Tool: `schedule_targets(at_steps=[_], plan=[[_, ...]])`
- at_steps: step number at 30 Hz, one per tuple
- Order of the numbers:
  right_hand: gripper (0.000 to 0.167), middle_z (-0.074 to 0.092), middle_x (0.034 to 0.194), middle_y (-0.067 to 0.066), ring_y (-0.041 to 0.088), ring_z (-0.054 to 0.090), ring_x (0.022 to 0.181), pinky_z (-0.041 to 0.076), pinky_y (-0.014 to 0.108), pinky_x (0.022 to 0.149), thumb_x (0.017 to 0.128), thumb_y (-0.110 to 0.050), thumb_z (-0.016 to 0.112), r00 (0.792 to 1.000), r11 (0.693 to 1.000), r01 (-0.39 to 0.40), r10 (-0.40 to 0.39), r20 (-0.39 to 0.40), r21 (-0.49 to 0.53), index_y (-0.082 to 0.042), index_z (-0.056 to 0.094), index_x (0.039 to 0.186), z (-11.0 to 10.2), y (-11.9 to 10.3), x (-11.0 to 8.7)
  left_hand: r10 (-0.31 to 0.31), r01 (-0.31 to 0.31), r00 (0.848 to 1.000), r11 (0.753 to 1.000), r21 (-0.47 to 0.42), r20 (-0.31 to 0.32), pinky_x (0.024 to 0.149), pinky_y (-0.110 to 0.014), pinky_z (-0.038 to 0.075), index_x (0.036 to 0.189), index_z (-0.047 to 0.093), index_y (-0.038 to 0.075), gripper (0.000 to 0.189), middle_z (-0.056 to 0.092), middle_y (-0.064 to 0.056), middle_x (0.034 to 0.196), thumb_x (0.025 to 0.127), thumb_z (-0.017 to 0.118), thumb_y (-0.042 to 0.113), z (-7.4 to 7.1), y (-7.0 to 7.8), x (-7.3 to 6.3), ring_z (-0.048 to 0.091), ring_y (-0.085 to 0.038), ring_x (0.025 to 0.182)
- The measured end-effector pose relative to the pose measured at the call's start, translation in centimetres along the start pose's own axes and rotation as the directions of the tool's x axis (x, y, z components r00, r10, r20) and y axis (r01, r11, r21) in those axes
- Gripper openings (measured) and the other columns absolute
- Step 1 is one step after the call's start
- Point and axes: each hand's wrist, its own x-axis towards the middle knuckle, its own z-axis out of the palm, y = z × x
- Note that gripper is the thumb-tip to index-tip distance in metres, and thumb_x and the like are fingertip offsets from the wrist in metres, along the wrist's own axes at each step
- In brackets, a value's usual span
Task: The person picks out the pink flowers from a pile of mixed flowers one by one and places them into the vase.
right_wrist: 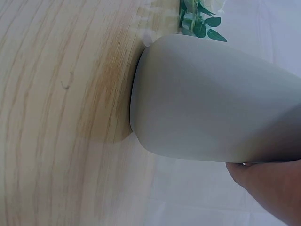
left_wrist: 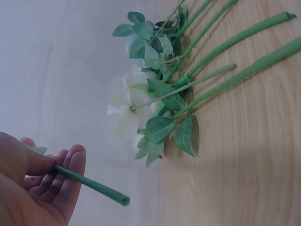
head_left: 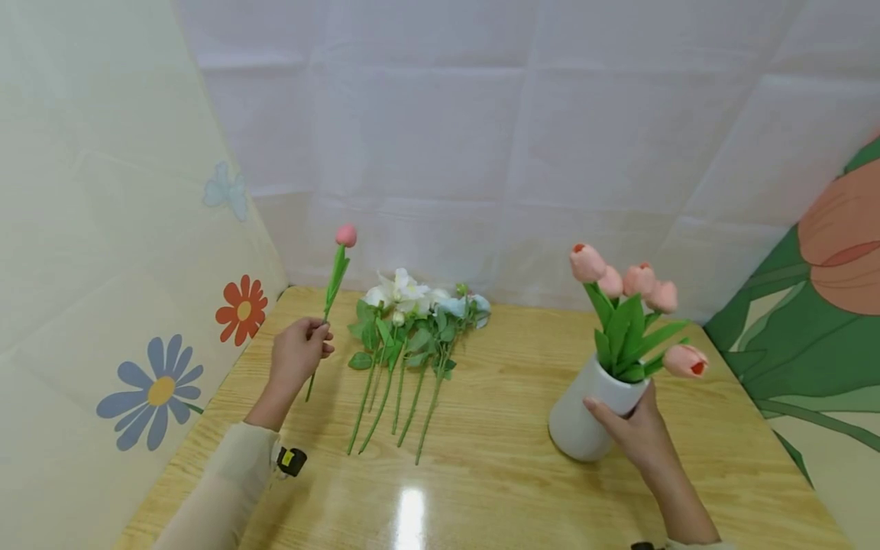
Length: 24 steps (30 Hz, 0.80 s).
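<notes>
My left hand (head_left: 297,353) pinches a single pink tulip (head_left: 347,236) by its green stem, the bloom pointing up. In the left wrist view, the stem's cut end (left_wrist: 124,200) sticks out past the thumb and fingers. My right hand (head_left: 635,429) grips a white vase (head_left: 583,416) near its rim, with the thumb across the front; most of the other fingers are hidden behind it. Several pink tulips (head_left: 640,280) with green leaves stand in the vase, one leaning out to the right. The vase's base (right_wrist: 141,101) is at the table surface.
Several cut flowers lie in the middle of the wooden table (head_left: 495,489): white blooms (head_left: 406,290) and a pale blue one (head_left: 454,307), stems towards me. A pale cloth (head_left: 426,137) hangs behind, with flower-printed panels (head_left: 161,391) at both sides.
</notes>
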Motion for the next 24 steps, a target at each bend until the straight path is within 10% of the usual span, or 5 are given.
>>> schedule_targets(at_steps=[24], plan=[[0.094, 0.042, 0.133, 0.006, -0.004, 0.048, 0.105, 0.043, 0.009, 0.081, 0.094, -0.011, 0.073, 1.000, 1.000, 0.004, -0.004, 0.014, -0.002, -0.014, 0.006, 0.159, -0.1, 0.1, 0.2, 0.173, -0.175, 0.985, 0.978, -0.112, -0.028, 0.068, -0.030, 0.062, 0.123, 0.065, -0.006, 0.028, 0.072, -0.023, 0.100, 0.104, 0.059, 0.014, 2.2, 3.8, -1.8, 0.074, -0.023, 0.077]])
